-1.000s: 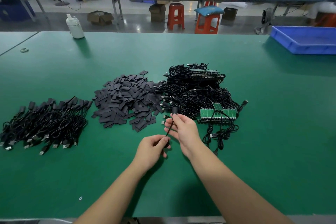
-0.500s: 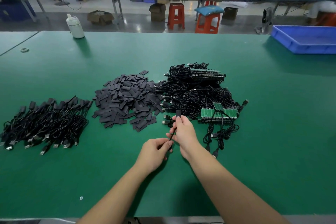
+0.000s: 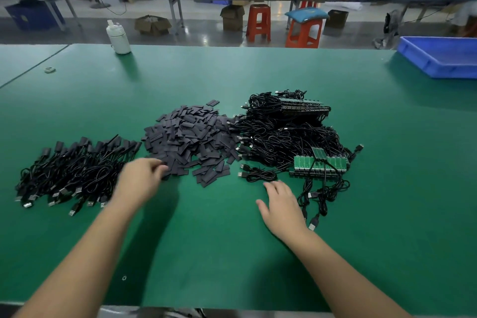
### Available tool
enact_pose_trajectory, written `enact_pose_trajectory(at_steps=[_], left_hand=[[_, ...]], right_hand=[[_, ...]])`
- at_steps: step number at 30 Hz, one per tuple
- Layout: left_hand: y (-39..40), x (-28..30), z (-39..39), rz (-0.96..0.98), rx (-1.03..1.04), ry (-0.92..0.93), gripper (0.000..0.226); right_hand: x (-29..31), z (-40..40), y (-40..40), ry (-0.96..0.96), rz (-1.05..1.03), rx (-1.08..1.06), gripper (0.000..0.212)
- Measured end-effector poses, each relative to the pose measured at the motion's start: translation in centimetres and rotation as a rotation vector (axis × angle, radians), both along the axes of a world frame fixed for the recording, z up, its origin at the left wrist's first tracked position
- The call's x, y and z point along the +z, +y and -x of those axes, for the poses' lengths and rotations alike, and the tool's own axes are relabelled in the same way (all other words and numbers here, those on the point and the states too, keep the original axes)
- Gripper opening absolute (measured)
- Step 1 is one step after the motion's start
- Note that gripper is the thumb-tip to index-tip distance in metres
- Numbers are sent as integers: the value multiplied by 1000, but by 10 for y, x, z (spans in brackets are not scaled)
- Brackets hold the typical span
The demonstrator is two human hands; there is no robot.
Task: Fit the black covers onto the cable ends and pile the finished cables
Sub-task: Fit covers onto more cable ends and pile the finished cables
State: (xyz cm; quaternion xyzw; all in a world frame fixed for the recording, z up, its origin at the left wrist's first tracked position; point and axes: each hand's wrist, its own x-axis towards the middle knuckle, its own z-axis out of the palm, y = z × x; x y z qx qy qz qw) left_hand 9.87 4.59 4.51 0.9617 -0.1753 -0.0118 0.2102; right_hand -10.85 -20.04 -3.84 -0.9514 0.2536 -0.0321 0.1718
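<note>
The left hand (image 3: 140,181) is hovering at the near left fringe of the heap of black covers (image 3: 191,137), its fingers loosely curled with the tips touching or just over the nearest covers; the hand is blurred, so whether it is pinching one cannot be told. The right hand (image 3: 282,204) is lying low over the green worktop (image 3: 206,240) with its fingers spread and relaxed, holding nothing, the fingertips pointing at a coiled loose cable (image 3: 258,175) lying just beyond them. The covers are sitting in the middle of the worktop. Left of them, toward the left edge, the pile of finished cables (image 3: 72,170) is lying with its covered ends pointing to the far side. Right of the covers, touching their edge, the tangle of unfinished cables (image 3: 286,137) is lying with green circuit boards (image 3: 320,162) at its near right side. A white bottle (image 3: 118,36) is standing at the far edge, and a blue tray (image 3: 444,57) is sitting at the far right corner.
</note>
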Motion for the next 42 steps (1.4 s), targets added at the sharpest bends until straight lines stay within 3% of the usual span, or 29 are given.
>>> enact_pose_trajectory(at_steps=[3, 7, 10, 14, 17, 19, 23, 25, 28, 30, 33, 36, 42], left_hand=[[35, 4, -51, -152, 146, -156, 27], [69, -7, -89, -436, 298, -101, 21], [79, -18, -97, -489, 353, -31, 24], [64, -18, -88, -581, 369, -183, 27], [36, -14, -72, -410, 266, -319, 26], [3, -12, -53, -208, 124, -330, 24], [-81, -9, 5, 1, -189, -93, 24], [-120, -13, 37, 98, -304, 53, 23], [-171, -22, 76, 220, -415, 239, 22], [-199, -26, 93, 318, -383, 387, 21], [-230, -31, 112, 493, -306, 565, 24], [-252, -33, 123, 482, -296, 566, 29], [-270, -27, 130, 378, -220, 369, 23]], right_hand=[[-11, 4, 3, 96, 29, 62, 60], [-11, 4, 3, 141, 33, 81, 60], [-9, 3, 2, 184, 32, 99, 61], [-1, 1, 0, 244, -51, 118, 65], [24, -3, -6, 279, -127, 122, 55], [46, -2, -16, 70, -112, 32, 30], [79, 10, -55, -434, 215, -276, 15], [88, 16, -83, -380, 204, -410, 31], [91, 16, -116, -127, 34, -481, 49], [87, 13, -127, -21, -42, -469, 51], [81, 8, -128, -46, -133, -472, 42], [76, 7, -122, -120, -124, -466, 35], [70, 9, -110, -180, -207, -354, 31]])
